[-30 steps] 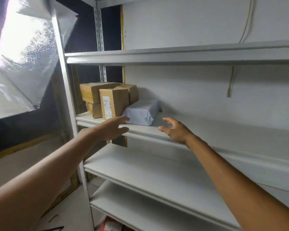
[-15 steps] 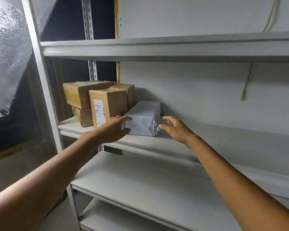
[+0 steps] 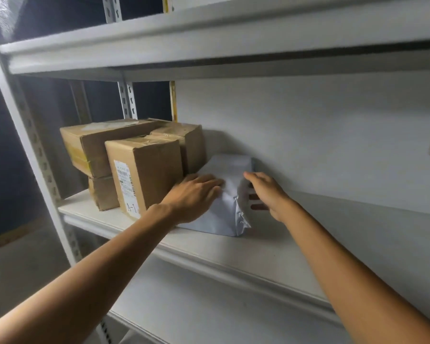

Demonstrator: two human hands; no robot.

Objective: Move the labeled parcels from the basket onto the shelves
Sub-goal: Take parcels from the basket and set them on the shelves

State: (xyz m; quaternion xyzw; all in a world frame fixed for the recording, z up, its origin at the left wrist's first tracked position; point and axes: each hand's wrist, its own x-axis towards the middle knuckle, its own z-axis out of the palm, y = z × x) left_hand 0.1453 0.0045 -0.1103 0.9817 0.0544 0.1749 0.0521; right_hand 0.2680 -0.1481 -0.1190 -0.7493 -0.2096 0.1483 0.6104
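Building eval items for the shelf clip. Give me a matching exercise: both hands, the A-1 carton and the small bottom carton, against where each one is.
Things
1. left hand
2. right hand
3. A-1 carton
4. small bottom carton

Places
a. under a larger carton
b. flat on top of the grey parcel
c. against the grey parcel's right side
d. upright, just left of the grey parcel

Pairs: 1-b, 2-c, 3-d, 4-a

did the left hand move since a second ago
Yes. The left hand went forward: it was short of the shelf's front edge, and now rests on the grey parcel, beside the labelled box.
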